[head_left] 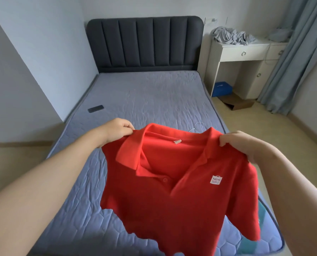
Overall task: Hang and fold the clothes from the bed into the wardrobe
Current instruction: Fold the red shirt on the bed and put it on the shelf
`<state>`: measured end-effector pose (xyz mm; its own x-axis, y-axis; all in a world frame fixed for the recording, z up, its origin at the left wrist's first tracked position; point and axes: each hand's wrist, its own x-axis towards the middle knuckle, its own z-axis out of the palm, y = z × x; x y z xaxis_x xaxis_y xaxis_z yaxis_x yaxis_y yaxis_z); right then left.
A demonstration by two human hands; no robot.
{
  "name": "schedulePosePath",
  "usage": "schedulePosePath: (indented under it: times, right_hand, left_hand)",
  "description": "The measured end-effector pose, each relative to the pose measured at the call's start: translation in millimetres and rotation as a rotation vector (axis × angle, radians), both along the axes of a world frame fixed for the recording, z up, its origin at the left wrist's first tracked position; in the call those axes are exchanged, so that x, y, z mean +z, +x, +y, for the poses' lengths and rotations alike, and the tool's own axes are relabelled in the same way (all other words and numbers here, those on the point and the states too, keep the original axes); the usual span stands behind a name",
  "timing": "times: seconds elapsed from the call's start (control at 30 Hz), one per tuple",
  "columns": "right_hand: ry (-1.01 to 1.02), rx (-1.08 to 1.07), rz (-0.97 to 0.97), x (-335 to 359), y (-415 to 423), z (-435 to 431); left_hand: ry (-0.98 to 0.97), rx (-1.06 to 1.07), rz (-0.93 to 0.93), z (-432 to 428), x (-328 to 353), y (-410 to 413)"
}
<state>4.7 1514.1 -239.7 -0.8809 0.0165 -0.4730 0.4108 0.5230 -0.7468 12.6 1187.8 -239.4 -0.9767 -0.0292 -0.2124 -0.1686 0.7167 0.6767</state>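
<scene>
Head view: a red polo shirt [172, 200] is held up in the air over the near end of the bed [135, 93], filling the lower centre of the frame.
Left grip: the left grip [118, 129], centre left of the frame, has its fingers curled tight and pinches the shirt's shoulder just beside the collar.
Right grip: the right grip [240, 145], centre right of the frame, is likewise closed, with fingers and thumb bunching the other shoulder's cloth.
Shirt: its front faces the camera and the collar lies open between the two hands. One button [165, 180] shows at the placket, a pale tag [177, 141] sits inside the neck, and a white square patch [216, 180] is on the chest at the right of the frame. The body hangs down rumpled, and the right-of-frame sleeve dangles.
Bed: a blue-grey quilted mattress, with a dark padded headboard [144, 43] at top centre.
Phone: a dark phone [95, 109] lies flat on the mattress near its left edge.
Cable: a thin white cable [197, 126] lies on the mattress just above the collar, partly hidden by the shirt.
Counter: a white counter [244, 50] with drawers stands at upper right, with a heap of grey cloth [231, 36] on top.
Below counter: a blue box [222, 88] sits underneath, and cardboard [239, 103] lies on the floor just in front of it.
Curtain: a pale blue-grey curtain [292, 52] hangs at the right edge.
</scene>
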Motion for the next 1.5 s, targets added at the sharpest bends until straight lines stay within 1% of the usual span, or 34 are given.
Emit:
schedulePosePath:
  times: [0.07,0.13,0.27,0.3,0.37,0.43,0.5,0.57,0.67,0.77,0.93,1.0,1.1,1.17,1.23,1.37,1.5]
  right_hand:
    - [0.067,0.009,0.053,-22.4,-17.7,-10.0]
    - [0.171,0.026,0.055,-56.1,-38.1,-19.3]
    - [0.334,-0.064,-0.052,-139.9,-70.9,-39.0]
    - [0.391,-0.093,-0.072,-162.1,-82.0,-45.0]
    - [0.458,-0.163,-0.084,-191.3,-100.2,-55.7]
    - [0.397,-0.234,-0.068,-211.0,-115.6,-63.3]
    - [0.336,-0.331,-0.080,-229.5,-138.7,-72.8]
    - [0.280,-0.434,-0.095,-256.3,-167.3,-79.8]
    - [0.241,-0.508,-0.072,-271.9,-193.2,-87.1]
    - [0.225,-0.545,-0.017,-291.4,-222.2,-88.2]
    - [0.164,-0.578,0.119,-320.4,-260.6,-80.9]
    - [0.114,-0.485,0.165,-337.6,-271.7,-79.8]
    - [0.085,-0.221,0.188,-376.5,-278.0,-74.9]
    - [0.128,-0.146,0.147,-402.1,-271.5,-70.2]
    - [0.140,-0.135,0.054,-426.4,-249.7,-64.4]
    - [0.117,-0.175,-0.179,-469.2,-177.2,-49.4]
    - [0.139,-0.307,-0.404,-494.9,-107.8,-32.2]
  left_hand:
    - [-0.109,-0.018,-0.039,-2.8,-24.7,-24.3]
    - [-0.185,-0.009,-0.049,-8.2,-58.6,-53.2]
    - [-0.316,0.005,-0.136,-17.0,-137.0,-105.6]
    - [-0.322,0.023,-0.166,-19.8,-157.0,-120.6]
    - [-0.277,0.065,-0.222,-21.4,-189.3,-144.0]
    - [-0.156,0.132,-0.273,-18.7,-214.2,-158.5]
    - [0.022,0.256,-0.344,-14.5,-236.5,-178.7]
    - [0.155,0.349,-0.376,-7.6,-262.6,-204.8]
    - [0.288,0.434,-0.334,0.0,-276.4,-230.6]
    - [0.324,0.476,-0.280,6.7,-297.8,-262.7]
    - [0.393,0.470,-0.104,21.4,-327.1,-304.6]
    - [0.367,0.402,-0.081,23.3,-342.9,-314.6]
    - [0.304,0.109,-0.135,28.6,-367.7,-308.0]
    - [0.173,-0.057,-0.184,40.0,-384.0,-290.6]
    - [0.113,-0.160,-0.227,52.6,-405.4,-266.9]
    - [0.052,-0.227,-0.380,74.9,-449.1,-204.9]
    - [-0.005,-0.274,-0.537,90.4,-481.3,-142.2]
